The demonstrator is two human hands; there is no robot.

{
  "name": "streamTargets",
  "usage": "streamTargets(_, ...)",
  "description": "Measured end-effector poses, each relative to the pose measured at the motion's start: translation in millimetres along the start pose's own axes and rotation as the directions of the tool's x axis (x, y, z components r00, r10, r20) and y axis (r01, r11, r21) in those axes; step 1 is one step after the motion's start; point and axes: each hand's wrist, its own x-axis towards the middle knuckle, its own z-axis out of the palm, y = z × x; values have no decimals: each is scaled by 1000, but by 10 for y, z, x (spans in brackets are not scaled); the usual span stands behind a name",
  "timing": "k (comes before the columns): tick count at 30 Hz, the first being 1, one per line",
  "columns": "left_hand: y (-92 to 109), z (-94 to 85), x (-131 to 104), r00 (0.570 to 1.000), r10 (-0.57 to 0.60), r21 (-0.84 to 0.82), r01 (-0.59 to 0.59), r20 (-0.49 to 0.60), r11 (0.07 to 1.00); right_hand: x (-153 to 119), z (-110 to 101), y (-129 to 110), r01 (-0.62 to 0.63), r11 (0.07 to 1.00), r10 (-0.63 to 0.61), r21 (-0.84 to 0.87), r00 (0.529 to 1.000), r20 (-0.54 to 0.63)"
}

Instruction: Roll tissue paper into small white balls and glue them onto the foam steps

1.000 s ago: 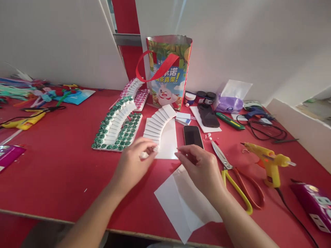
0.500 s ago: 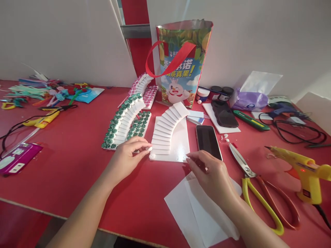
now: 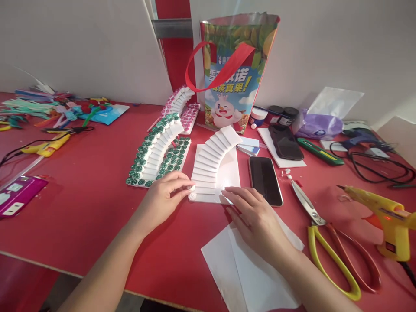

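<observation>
Cluttered red table (image 3: 81, 190) is viewed from above; entries run left to right. A purple power strip (image 3: 17, 197) and a yellow glue gun (image 3: 45, 146) are noted at the far left, well apart from the hands. A green-beaded staircase model (image 3: 156, 151) is seen just left of the plain white staircase model (image 3: 212, 167), which lies at table centre on its white base. The left hand (image 3: 164, 201) is held at the model's lower left corner, thumb and forefinger pinched on a small white bead (image 3: 192, 188) touching the lowest step. The right hand (image 3: 256, 216) is laid flat, fingers loosely spread, fingertips (image 3: 227, 190) pressed on the base's lower right edge; white paper sheets (image 3: 253, 268) lie beneath the wrist. A phone (image 3: 264, 180) is just beside that hand; scissors (image 3: 325, 234) and a second glue gun (image 3: 385, 216), lamp lit, are further right. Risk judged: the bead could be set crooked or dropped if the pinch slips; the base could shift if pressure is eased; the hot nozzle nearby could burn a reaching hand.
</observation>
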Motion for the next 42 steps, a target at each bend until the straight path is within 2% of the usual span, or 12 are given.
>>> streamTargets(9,-21,-33,-45,997,38,65,-43,66,997,10,9,2,5,1000,-5,-10,1000,-12)
streamTargets(16,16,-31,-14,997,56,92,-60,47,994,13,14,9,12,1000,-12,15,1000,-6)
streamTargets(23,30,-78,-9,997,39,123,-48,73,991,15,24,16,9,1000,-9,2,1000,6)
streamTargets(31,23,-126,64,971,83,151,-119,226,981,16,29,19,21,999,-21,-25,1000,-10)
streamTargets(42,21,-99,86,984,-9,158,-19,179,987,-7,39,27,-5,999,5,-53,1000,12)
